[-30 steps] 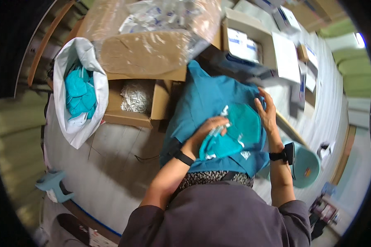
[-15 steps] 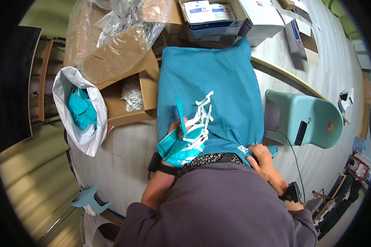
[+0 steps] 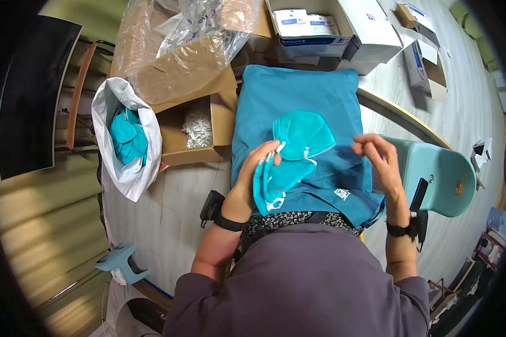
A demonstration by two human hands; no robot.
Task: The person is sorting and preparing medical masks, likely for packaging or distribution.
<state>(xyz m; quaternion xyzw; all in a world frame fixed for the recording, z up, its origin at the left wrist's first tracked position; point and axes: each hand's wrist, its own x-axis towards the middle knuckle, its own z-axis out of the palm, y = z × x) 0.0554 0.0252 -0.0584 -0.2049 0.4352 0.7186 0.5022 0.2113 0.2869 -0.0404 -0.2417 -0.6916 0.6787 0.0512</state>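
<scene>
My left hand [image 3: 257, 163] is closed on a small bunch of teal face masks [image 3: 287, 177] with white ear loops. One mask [image 3: 303, 135] in the bunch is spread out flat, its pointed side toward the right. Beneath them a blue-teal cloth [image 3: 298, 90] covers my lap and the surface in front of me. Off to the right of the masks, my right hand [image 3: 379, 157] is raised over the cloth's edge. Its fingertips are drawn together, and I cannot make out anything between them.
At the left, a white bag [image 3: 152, 121] holds more teal masks, beside a cardboard box [image 3: 222, 121] of white loops. Clear plastic film [image 3: 180, 67] lies behind. An open carton [image 3: 315, 48] of white packets stands at the back. A light-teal stool [image 3: 450, 174] is at the right.
My left hand has raised the masks off my lap, and one now lies spread toward the right. My right hand has left the cloth's near edge and come up beside them.
</scene>
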